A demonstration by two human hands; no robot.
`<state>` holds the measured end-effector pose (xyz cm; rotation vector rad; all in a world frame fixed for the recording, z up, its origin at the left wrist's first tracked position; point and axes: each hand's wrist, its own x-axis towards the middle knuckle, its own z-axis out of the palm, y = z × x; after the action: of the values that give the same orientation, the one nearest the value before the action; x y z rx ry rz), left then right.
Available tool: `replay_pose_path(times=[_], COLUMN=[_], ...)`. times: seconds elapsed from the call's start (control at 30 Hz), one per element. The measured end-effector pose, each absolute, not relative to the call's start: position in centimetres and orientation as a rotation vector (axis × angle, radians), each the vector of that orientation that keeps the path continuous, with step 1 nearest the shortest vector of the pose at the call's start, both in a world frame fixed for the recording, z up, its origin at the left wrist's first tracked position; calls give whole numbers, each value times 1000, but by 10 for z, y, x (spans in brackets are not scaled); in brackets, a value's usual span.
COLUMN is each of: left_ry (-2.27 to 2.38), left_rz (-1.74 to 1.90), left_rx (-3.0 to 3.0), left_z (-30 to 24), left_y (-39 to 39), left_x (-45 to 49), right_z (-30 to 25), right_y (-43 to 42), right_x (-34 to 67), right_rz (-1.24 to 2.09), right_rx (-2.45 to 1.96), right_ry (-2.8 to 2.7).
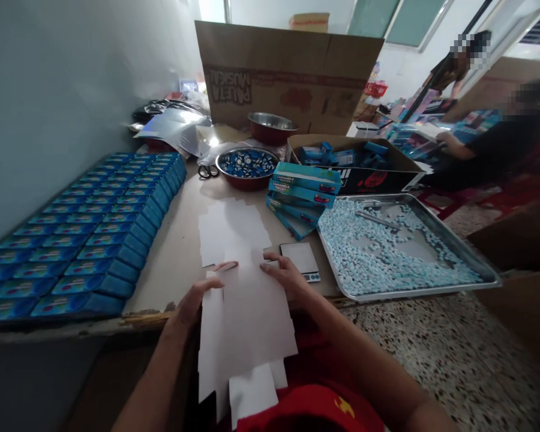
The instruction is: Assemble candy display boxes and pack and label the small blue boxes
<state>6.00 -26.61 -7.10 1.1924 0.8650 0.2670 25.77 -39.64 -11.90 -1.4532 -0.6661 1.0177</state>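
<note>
A white flat carton blank with stepped edges lies between my hands and hangs over the table edge onto my lap. My left hand grips its left edge, with a finger along a flap near the top. On the opposite side my right hand has its thumb and fingers closed at the blank's upper right edge. More white blanks lie flat on the table just beyond. A small digital scale sits right of my right hand. Behind it leans a stack of blue candy boxes.
Rows of blue filled boxes line the left side. A metal tray of light-blue candies stands at right. Beyond are a bowl of wrapped candies, black scissors, an open carton and a tall cardboard sheet. Other people are at right.
</note>
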Motion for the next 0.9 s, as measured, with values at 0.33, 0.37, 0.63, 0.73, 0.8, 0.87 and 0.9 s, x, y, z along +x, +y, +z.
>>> replay_pose_path(times=[0.33, 0.37, 0.63, 0.73, 0.8, 0.87, 0.9], left_ry=[906, 900, 892, 835, 834, 896, 925], left_rz=[432, 460, 794, 860, 842, 812, 802], left_rx=[1555, 1564, 1416, 1300, 1305, 1309, 1310], left_z=[-97, -98, -94, -99, -103, -104, -104], left_y=[-273, -272, -251, -256, -261, -263, -263], left_x=[83, 86, 103, 102, 101, 100, 99], right_z=[-82, -76, -85, -89, -87, -81, -78], right_y=[-403, -395, -336, -347, -358, -366, -369], right_x=[249, 250, 246, 238, 235, 236, 238], right_rz=[277, 250, 269, 257, 309, 396, 446], right_rx=[-2146, -2169, -2166, -2176, -2157, -2142, -2134], right_ry=[-1752, -1854, -1668, -1497, -1451, -1427, -1416])
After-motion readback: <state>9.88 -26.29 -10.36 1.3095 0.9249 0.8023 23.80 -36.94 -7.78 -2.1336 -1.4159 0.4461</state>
